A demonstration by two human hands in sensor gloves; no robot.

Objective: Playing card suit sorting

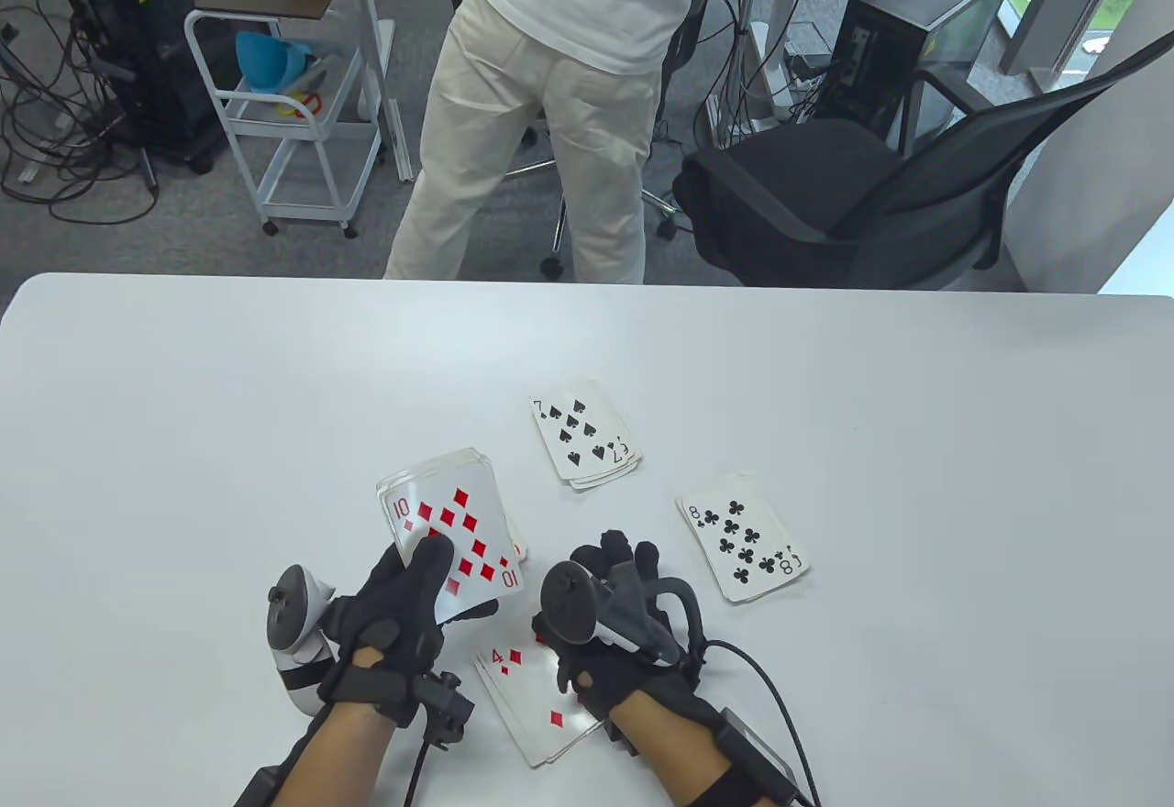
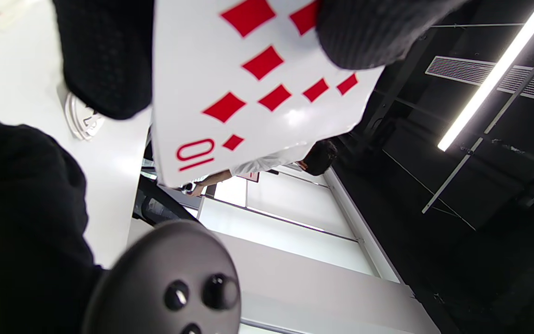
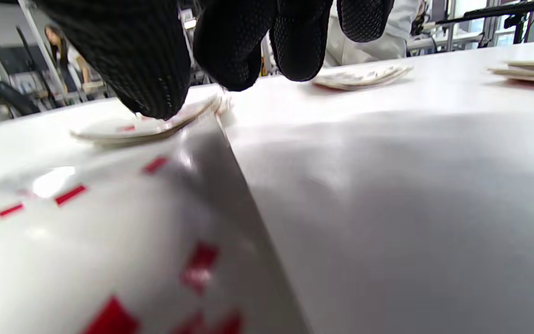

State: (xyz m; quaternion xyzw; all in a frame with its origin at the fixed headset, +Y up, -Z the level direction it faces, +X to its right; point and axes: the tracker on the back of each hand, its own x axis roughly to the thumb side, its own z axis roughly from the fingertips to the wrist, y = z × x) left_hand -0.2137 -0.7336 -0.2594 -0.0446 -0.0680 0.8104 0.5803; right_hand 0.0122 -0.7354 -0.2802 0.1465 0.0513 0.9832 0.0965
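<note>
Your left hand (image 1: 404, 605) grips the undealt stack (image 1: 449, 536) with the thumb across its face, the ten of diamonds on top and tilted up off the table. Your right hand (image 1: 610, 624) hangs low over the diamond pile (image 1: 537, 697), four showing, fingers loosely curled; whether they pinch a card I cannot tell, since the tracker covers them from above and the wrist camera shows only fingertips near the tabletop.

The ten looks like the next card to go, and it belongs on that diamond pile just beside your wrist. Slide it off with the thumb, take it by a short edge, and lay it flat and square so the pile stays tidy.

Beyond your hands, the spade pile (image 1: 584, 433) lies ahead and the club pile (image 1: 743, 539) to the right, well apart from each other. A fourth pile peeks from under the held stack; its suit is hidden. The table (image 1: 963, 440) gives broad room left, right and ahead; only the near edge is close.
</note>
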